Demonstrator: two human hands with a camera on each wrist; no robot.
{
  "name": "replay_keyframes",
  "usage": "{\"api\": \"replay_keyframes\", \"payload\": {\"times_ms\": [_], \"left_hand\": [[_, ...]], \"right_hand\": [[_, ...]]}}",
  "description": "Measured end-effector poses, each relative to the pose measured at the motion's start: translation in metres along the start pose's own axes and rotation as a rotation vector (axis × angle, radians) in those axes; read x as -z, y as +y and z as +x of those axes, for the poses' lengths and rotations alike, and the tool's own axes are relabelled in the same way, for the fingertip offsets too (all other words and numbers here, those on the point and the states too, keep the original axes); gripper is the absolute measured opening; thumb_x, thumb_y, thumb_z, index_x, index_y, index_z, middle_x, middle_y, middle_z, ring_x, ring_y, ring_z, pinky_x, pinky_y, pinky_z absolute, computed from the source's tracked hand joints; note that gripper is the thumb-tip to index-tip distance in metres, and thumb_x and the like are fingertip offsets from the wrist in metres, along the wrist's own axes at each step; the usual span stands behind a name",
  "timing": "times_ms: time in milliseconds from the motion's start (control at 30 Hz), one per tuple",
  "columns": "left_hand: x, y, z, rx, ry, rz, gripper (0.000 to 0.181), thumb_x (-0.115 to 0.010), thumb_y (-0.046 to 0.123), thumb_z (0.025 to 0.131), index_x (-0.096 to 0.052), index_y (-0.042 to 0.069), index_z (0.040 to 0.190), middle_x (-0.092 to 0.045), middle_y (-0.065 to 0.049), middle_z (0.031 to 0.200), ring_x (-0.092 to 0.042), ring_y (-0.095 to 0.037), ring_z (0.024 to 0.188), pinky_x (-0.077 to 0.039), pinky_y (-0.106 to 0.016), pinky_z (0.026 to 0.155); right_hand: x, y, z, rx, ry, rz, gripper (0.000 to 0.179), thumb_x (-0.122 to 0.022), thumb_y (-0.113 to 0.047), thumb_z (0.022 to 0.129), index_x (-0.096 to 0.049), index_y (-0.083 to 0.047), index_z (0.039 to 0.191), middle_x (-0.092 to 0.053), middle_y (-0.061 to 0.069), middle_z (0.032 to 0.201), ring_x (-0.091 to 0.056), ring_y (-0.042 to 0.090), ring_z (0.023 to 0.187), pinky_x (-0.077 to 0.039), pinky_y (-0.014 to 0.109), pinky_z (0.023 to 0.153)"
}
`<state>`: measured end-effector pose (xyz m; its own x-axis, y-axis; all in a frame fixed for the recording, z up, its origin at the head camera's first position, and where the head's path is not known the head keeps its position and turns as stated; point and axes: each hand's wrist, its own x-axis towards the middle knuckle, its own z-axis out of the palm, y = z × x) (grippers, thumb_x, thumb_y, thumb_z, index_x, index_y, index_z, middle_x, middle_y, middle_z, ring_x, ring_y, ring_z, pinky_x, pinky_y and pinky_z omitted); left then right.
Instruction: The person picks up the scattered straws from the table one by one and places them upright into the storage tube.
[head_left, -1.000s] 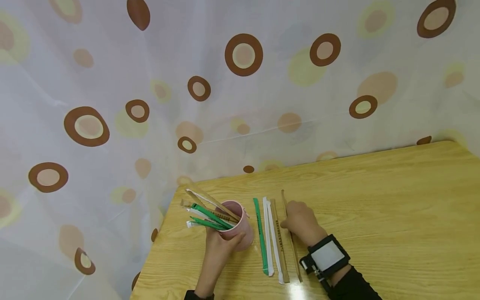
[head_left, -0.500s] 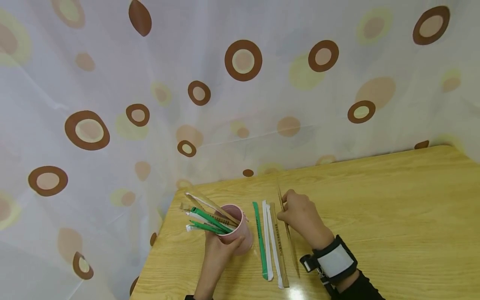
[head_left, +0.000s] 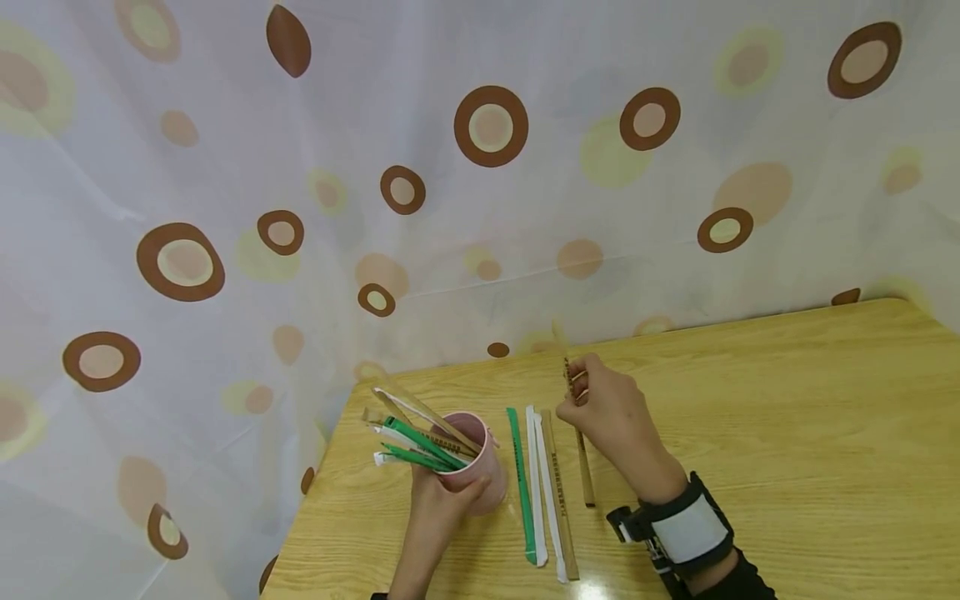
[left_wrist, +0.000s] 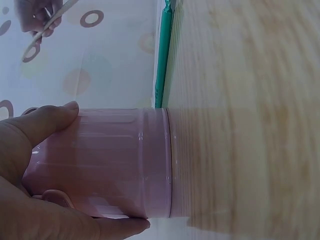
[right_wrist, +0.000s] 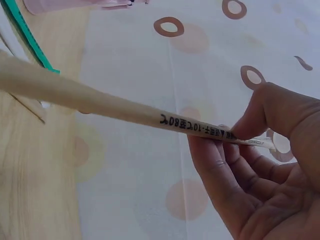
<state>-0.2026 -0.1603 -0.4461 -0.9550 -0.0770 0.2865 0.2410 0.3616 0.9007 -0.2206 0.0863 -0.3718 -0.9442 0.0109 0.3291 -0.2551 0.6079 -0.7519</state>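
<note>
My left hand (head_left: pixel 438 504) grips a pink cup (head_left: pixel 492 483), thumb on one side and fingers on the other, as the left wrist view also shows. Several paper-wrapped straws (head_left: pixel 420 437), green, white and brown, lean out of the cup to the left. Between thumb and fingers, my right hand (head_left: pixel 613 417) pinches a brown wrapped straw (right_wrist: pixel 135 112) with dark printing on it. That straw is raised and tilted, its lower end (head_left: pixel 586 479) pointing toward the table front.
Right of the cup, a row of wrapped straws lies on the wooden table (head_left: pixel 787 433): a green straw (head_left: pixel 521 492), two white straws (head_left: pixel 534 492) and a brown straw (head_left: pixel 560 508). A patterned curtain (head_left: pixel 420 100) hangs behind the table.
My right hand has lifted the brown straw from beside the row, and the straw has tilted upward. My left hand keeps its grip on the cup.
</note>
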Motion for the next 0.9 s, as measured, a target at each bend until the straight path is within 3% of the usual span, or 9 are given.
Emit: {"api": "replay_keyframes", "payload": {"times_ms": [100, 200, 467, 900], "left_hand": [[0.000, 0.000, 0.000, 0.000, 0.003, 0.008, 0.086, -0.084, 0.013, 0.061, -0.036, 0.008, 0.132, -0.051, -0.012, 0.125, -0.048, -0.021, 0.118, -0.036, -0.037, 0.102], [-0.002, -0.013, 0.002, -0.008, 0.016, 0.027, 0.087, -0.085, 0.018, 0.060, -0.037, 0.011, 0.131, -0.050, -0.008, 0.125, -0.047, -0.018, 0.118, -0.036, -0.036, 0.102], [-0.001, -0.010, 0.000, -0.034, 0.018, 0.020, 0.088, -0.085, 0.018, 0.061, -0.035, 0.008, 0.133, -0.051, -0.010, 0.126, -0.048, -0.020, 0.118, -0.037, -0.035, 0.101], [-0.001, -0.012, 0.001, -0.031, 0.016, 0.031, 0.087, -0.085, 0.022, 0.062, -0.035, 0.008, 0.132, -0.051, -0.010, 0.125, -0.049, -0.020, 0.116, -0.038, -0.036, 0.100]], "right_hand": [[0.003, -0.002, 0.000, 0.024, 0.035, 0.025, 0.034, -0.058, -0.011, 0.078, -0.053, -0.008, 0.111, -0.061, 0.004, 0.091, -0.059, 0.013, 0.076, -0.047, 0.028, 0.058], [0.004, -0.003, -0.001, 0.053, 0.067, 0.039, 0.033, -0.058, -0.011, 0.079, -0.053, -0.009, 0.111, -0.061, 0.003, 0.091, -0.059, 0.013, 0.077, -0.048, 0.027, 0.059], [0.008, -0.007, -0.002, 0.152, 0.154, 0.060, 0.032, -0.058, -0.008, 0.078, -0.054, -0.009, 0.110, -0.061, 0.002, 0.090, -0.059, 0.012, 0.076, -0.049, 0.026, 0.059], [0.009, -0.014, -0.002, 0.235, 0.180, 0.056, 0.031, -0.057, -0.005, 0.079, -0.056, -0.011, 0.110, -0.061, 0.000, 0.088, -0.058, 0.009, 0.074, -0.048, 0.025, 0.058]]}}
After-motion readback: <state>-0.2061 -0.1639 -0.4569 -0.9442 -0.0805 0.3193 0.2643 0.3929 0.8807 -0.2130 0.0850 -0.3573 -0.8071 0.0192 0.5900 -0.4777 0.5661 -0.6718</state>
